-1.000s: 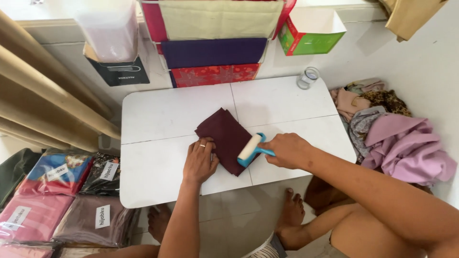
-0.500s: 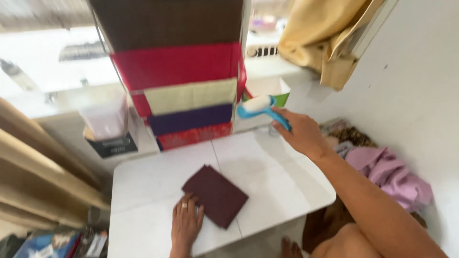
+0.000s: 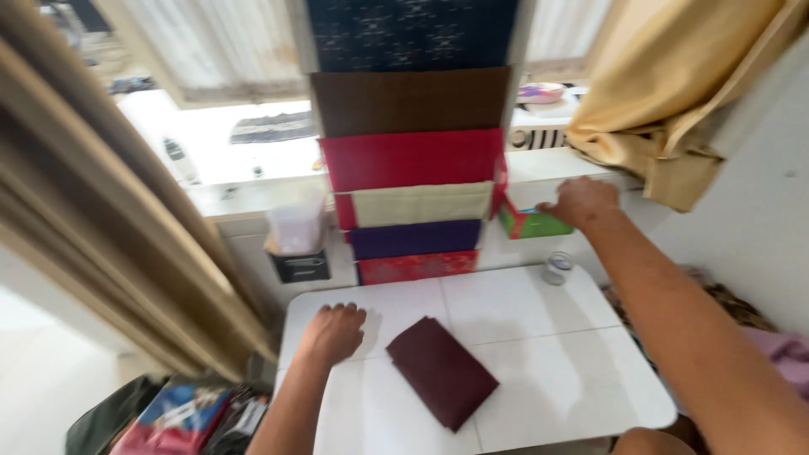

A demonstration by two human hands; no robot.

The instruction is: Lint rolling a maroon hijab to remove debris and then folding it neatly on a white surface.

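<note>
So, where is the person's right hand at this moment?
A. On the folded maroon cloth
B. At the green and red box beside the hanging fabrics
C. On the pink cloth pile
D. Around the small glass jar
B: the right hand reaches up to the green and red box, away from the maroon cloth and above the glass jar.

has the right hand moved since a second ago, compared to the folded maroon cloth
Yes. The right hand has gone from beside the maroon cloth up and away, to the green box behind the white table.
</note>
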